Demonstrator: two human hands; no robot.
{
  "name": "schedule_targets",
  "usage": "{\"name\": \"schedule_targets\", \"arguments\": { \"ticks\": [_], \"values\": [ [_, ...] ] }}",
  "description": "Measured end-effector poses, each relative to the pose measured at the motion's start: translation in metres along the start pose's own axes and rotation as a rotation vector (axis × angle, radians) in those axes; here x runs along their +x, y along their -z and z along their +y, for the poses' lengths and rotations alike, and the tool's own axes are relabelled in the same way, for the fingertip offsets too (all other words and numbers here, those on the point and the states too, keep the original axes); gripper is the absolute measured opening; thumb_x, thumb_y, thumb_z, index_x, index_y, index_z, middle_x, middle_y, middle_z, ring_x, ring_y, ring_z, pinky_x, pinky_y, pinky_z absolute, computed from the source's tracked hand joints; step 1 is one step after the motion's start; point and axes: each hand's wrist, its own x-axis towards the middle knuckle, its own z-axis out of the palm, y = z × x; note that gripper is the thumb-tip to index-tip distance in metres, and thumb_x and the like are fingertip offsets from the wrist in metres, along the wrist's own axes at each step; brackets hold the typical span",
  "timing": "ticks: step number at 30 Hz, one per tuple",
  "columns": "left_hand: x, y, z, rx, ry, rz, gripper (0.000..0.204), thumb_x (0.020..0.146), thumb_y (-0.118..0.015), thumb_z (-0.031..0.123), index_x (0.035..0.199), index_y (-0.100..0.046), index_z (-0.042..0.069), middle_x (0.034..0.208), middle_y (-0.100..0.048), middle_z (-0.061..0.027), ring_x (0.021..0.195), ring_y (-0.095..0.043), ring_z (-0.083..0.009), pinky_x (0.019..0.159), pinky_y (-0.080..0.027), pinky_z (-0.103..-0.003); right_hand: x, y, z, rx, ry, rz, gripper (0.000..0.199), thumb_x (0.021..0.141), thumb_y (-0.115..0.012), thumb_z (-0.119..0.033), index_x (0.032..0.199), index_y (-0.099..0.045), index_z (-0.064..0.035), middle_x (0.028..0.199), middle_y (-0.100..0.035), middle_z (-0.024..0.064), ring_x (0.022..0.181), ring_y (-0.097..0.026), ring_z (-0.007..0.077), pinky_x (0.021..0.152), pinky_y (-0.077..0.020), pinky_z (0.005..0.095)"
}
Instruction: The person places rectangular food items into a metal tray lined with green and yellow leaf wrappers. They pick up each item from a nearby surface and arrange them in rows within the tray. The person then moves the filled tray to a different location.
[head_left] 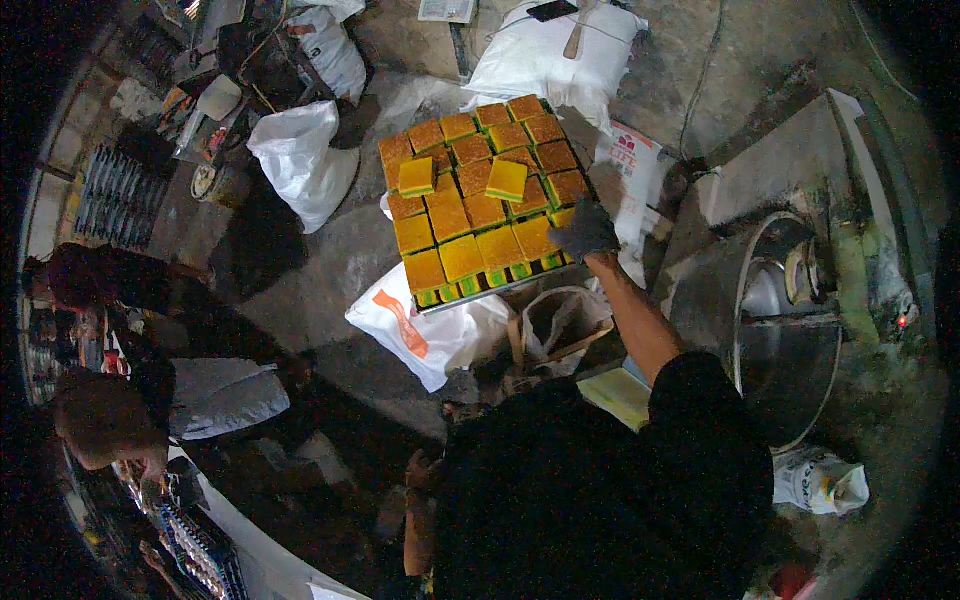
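My right hand [585,230], in a dark grey glove, grips the right front side of a metal tray [470,301]. Square pieces of layered cake [462,258], yellow and green with browned tops, fill the tray in rows. Two loose cake squares, one at the left [416,177] and one nearer the right [507,180], lie on top of the others. My left hand [420,468] is low beside my dark shirt, away from the tray; shadow obscures its fingers.
White sacks [308,160] stand at the far left, and a large sack [560,55] lies at the back. Below the tray are a white bag [430,335] and a basket-like container [565,320]. A round metal drum [785,330] stands right. Another person [110,415] works at the left.
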Motion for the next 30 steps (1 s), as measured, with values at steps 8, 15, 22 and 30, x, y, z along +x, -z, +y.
{"name": "schedule_targets", "arguments": {
  "ticks": [8, 15, 22, 30],
  "values": [
    [-0.004, -0.003, -0.009, -0.022, -0.028, 0.059, 0.100, 0.072, -0.089, 0.041, 0.150, -0.042, 0.000, 0.134, -0.063, -0.0208, 0.118, -0.064, -0.0328, 0.098, -0.054, -0.044, -0.008, 0.015, -0.012, -0.110, 0.000, 0.025, 0.094, 0.074, -0.079, -0.051, 0.150, -0.045, -0.0087, 0.144, -0.053, 0.0260, 0.133, -0.051, 0.0430, 0.109, -0.0450, 0.0510],
    [-0.027, -0.012, -0.019, -0.063, 0.026, 0.107, 0.093, 0.073, -0.087, 0.033, 0.149, -0.044, 0.003, 0.142, -0.056, -0.0206, 0.127, -0.054, -0.0362, 0.105, -0.047, -0.046, -0.021, 0.003, -0.076, 0.032, 0.402, 0.033, 0.075, 0.084, -0.076, -0.031, 0.148, -0.048, -0.0055, 0.139, -0.058, 0.0232, 0.128, -0.057, 0.0385, 0.108, -0.0453, 0.0477],
    [-0.058, -0.041, -0.026, -0.098, -0.031, 0.372, 0.087, 0.073, -0.085, 0.025, 0.148, -0.045, 0.006, 0.150, -0.048, -0.0204, 0.137, -0.044, -0.0396, 0.113, -0.039, -0.048, -0.126, -0.055, -0.135, 0.197, 0.627, -0.770, 0.050, 0.095, -0.065, -0.028, 0.142, -0.057, -0.0140, 0.102, -0.072, 0.0198, 0.093, -0.071, 0.0303, 0.085, -0.0553, 0.0424],
    [-0.131, 0.009, 0.173, 0.041, -0.377, 0.986, 0.076, 0.082, -0.081, 0.028, 0.147, -0.048, 0.010, 0.153, -0.045, -0.0187, 0.146, -0.034, -0.0416, 0.119, -0.029, -0.053, -0.252, -0.115, -0.160, 0.463, 0.671, -1.221, 0.072, 0.094, -0.069, -0.019, 0.158, -0.035, -0.0152, 0.133, -0.065, 0.0167, 0.118, -0.064, 0.0273, 0.101, -0.0518, 0.0400]
  ]
}}
